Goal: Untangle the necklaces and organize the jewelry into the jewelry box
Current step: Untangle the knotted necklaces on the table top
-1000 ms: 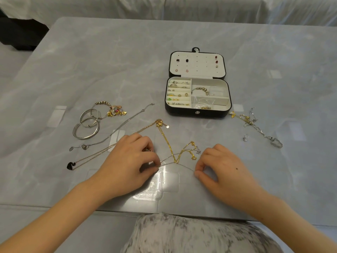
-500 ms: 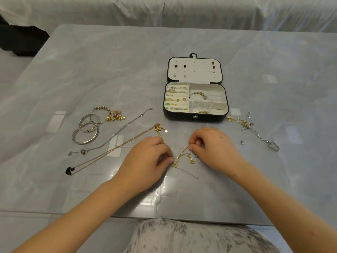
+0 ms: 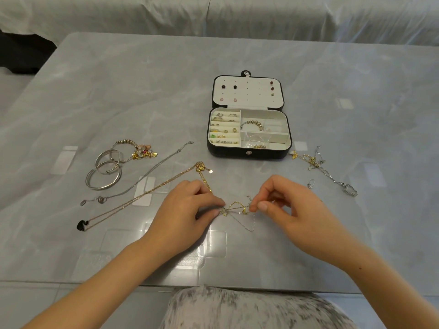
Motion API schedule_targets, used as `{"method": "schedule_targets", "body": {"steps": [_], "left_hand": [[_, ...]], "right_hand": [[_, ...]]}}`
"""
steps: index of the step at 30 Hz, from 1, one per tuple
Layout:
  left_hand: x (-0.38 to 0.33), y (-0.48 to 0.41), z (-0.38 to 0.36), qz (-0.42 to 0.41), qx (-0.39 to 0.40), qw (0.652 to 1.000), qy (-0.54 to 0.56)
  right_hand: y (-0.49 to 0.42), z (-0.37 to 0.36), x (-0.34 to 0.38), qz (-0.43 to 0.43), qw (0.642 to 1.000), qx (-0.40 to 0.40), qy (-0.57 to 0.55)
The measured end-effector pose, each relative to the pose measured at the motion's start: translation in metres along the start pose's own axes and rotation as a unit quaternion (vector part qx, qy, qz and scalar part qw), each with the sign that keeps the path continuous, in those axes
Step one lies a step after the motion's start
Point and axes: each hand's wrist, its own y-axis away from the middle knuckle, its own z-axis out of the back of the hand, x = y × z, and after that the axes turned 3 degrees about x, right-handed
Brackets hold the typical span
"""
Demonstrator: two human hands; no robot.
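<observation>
Lying near the worktop's (image 3: 118, 91) front edge, the tangled necklaces (image 3: 237, 207) stretched between both hands, with bare grey surface spreading wide behind the open jewelry box (image 3: 228, 153). The left hand (image 3: 185, 214) pinched the knot's left end with curled fingers, the right hand (image 3: 292, 210) its right end. Which chain each held was too fine to tell. Gold loops crossed thin silver strands, one silver length trailing nearer.

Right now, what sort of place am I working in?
Likely a room in a home, not a workshop: a grey marble-look table, white-sheeted furniture behind it, and an open jewelry box with tangled necklaces laid out in front.
</observation>
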Motion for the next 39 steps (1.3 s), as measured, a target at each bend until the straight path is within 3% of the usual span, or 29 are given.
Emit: {"method": "schedule_targets", "body": {"steps": [7, 19, 27, 39], "left_hand": [[0.006, 0.010, -0.004, -0.038, -0.024, 0.998, -0.052], [0.013, 0.019, 0.002, -0.022, 0.020, 0.991, -0.132], [-0.008, 0.013, -0.002, 0.038, -0.072, 0.997, -0.015], [-0.024, -0.009, -0.008, 0.080, -0.012, 0.996, 0.026]], "right_hand": [[0.012, -0.003, 0.001, -0.016, 0.998, -0.014, -0.067], [0.004, -0.003, 0.000, -0.125, 0.973, -0.048, -0.189], [-0.005, 0.000, 0.016, -0.099, 0.969, -0.035, -0.225], [-0.017, 0.002, 0.041, -0.044, 0.972, -0.009, -0.229]]}}
